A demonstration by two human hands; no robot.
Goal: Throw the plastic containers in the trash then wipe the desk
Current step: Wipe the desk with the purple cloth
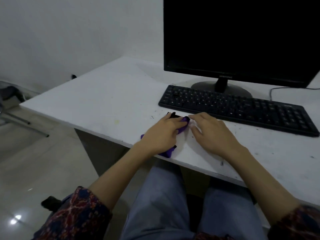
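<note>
A purple cloth with black trim lies on the white desk near its front edge, just in front of the keyboard. My left hand presses flat on the cloth and covers most of it; purple ends stick out at the fingertips and under the wrist. My right hand rests on the bare desk right beside it, fingers spread, holding nothing. No plastic containers are in view.
A black keyboard sits behind my hands, with a dark monitor on its stand behind it and a cable to the right. The desk carries small specks and a yellowish stain. Metal chair legs stand on the floor at left.
</note>
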